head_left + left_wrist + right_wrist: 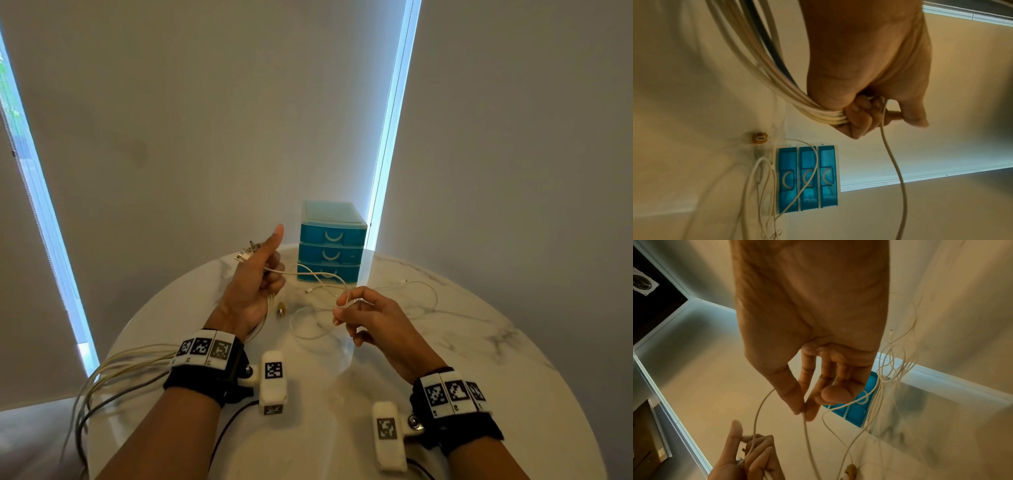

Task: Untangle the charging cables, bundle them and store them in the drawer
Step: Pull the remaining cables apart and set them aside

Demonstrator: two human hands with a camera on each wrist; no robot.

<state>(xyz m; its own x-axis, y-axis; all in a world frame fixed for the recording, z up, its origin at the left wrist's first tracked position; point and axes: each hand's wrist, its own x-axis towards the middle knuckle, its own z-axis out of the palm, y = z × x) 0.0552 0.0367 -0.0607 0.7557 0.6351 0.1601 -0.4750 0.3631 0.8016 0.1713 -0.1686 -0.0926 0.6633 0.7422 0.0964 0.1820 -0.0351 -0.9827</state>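
- White charging cables [263,310] are gathered in your left hand [255,281]; its fingers [857,116] are curled tight around the bundle, the thumb sticks up, and the plug ends [245,255] come out at the top of the fist.
- From under your left wrist the long part of the bundle hangs over the bench [445,359] edge on your left side.
- Your right hand [370,317] pinches one thin white cable [805,434] between thumb and forefinger; the other fingers are loosely bent.
- This cable runs across to your left hand.
- More loose white cables [404,291] lie on the marble bench, between your hands and the blue drawer unit [331,241].
- All three drawers are closed, and one cable crosses in front of the lowest one.
- One small yellow-brown connector [281,311] lies on the bench just beside your left hand.
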